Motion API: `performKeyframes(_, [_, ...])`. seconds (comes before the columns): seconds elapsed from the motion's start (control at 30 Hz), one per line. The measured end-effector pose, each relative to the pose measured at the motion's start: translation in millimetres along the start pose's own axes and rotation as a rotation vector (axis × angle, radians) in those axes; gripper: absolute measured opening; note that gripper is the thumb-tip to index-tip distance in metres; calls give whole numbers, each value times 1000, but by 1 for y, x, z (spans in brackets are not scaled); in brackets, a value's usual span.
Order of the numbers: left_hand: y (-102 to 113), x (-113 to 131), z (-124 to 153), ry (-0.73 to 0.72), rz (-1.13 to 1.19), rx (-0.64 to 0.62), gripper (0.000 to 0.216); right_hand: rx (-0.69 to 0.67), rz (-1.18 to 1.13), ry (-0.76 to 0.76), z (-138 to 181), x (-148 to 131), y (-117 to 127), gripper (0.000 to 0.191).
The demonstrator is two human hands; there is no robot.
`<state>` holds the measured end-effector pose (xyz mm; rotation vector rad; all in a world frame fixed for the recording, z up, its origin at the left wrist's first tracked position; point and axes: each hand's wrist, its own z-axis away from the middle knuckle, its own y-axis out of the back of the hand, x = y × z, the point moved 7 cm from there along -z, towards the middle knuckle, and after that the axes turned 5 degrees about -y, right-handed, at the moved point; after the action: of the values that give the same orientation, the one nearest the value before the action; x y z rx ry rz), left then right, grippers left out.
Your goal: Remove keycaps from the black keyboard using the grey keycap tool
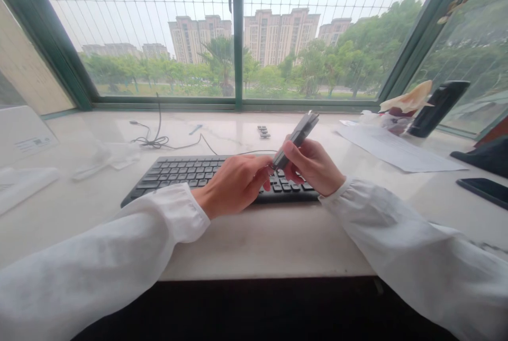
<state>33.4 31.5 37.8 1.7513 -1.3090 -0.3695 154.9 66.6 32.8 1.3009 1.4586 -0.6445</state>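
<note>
My right hand (313, 165) grips a slim grey metal tool (297, 137), like a keycap puller, tilted up and away from me. My left hand (234, 185) is closed, its fingertips pinching at the tool's lower end, just above the keys. Both hands hover over the right part of a black keyboard (178, 174) that lies on the pale window ledge (254, 240). A few loose dark keycaps (263, 131) lie behind the keyboard. Whether a keycap sits in the tool's tip is hidden by my fingers.
A tangled black cable (153, 141) lies behind the keyboard. Paper sheets (397, 150), a black bottle-like object (436, 108) and wrappers (405, 103) are at the right, with a dark phone (482, 190) nearer. White boxes (21, 135) and clear plastic (103, 157) sit at the left. The window stands behind.
</note>
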Motion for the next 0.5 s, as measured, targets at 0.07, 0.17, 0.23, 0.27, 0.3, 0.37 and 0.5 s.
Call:
performKeyframes(0.07, [1, 4, 0, -33, 33, 4, 26, 40, 6, 19, 1, -4, 2, 50])
performKeyframes(0.17, [0, 6, 1, -59, 42, -6, 24, 74, 16, 38, 2, -7, 3, 50])
performKeyframes(0.23, [-1, 6, 2, -63, 40, -14, 25, 76, 27, 39, 2, -7, 3, 50])
performKeyframes(0.27, [-1, 5, 2, -65, 41, -17, 25, 80, 34, 36, 3, -7, 3, 51])
performKeyframes(0.3, [-1, 5, 2, -65, 44, -19, 26, 85, 42, 33, 3, -6, 4, 51])
performKeyframes(0.37, [-2, 5, 3, -66, 53, -20, 26, 94, 56, 28, 3, -6, 4, 52])
performKeyframes(0.5, [-1, 5, 3, -67, 67, -14, 25, 101, 67, 33, 4, -6, 4, 52])
